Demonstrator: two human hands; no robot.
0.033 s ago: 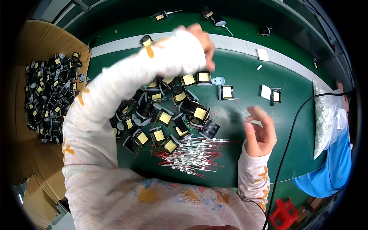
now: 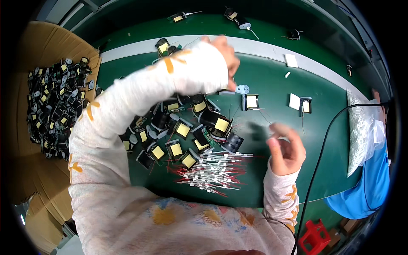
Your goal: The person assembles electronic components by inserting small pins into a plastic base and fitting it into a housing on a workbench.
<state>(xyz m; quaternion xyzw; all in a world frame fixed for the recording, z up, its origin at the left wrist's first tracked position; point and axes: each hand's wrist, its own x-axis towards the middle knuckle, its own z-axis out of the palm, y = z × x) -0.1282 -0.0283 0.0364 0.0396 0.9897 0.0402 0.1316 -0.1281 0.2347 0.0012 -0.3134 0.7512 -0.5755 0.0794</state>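
My left hand (image 2: 225, 59) reaches across the far side of the pile, its fingers loosely bent and apart, slightly blurred. Nothing shows in it, though its palm is hidden. Its lowest fingertip is close to a grey oval end plate (image 2: 242, 89); I cannot tell whether it touches anything. The pile holds several black housings (image 2: 182, 130) with pale yellow pads, grey ends and thin wires. My right hand (image 2: 289, 148) is empty above the green table, thumb apart from curled fingers. Left of it, one black housing with a pale pad (image 2: 251, 102) trails a thin wire toward the fingertips.
Red and white wire leads (image 2: 212, 172) lie in a bunch near me. A cardboard box (image 2: 63, 170) full of similar housings stands at left. On the right are another housing (image 2: 306, 106), a clear bag of white pieces (image 2: 361, 140) and a black cable (image 2: 325, 155).
My left hand has come slightly nearer to me, down toward the pile. My right hand has shifted a little, its fingers curling slightly.
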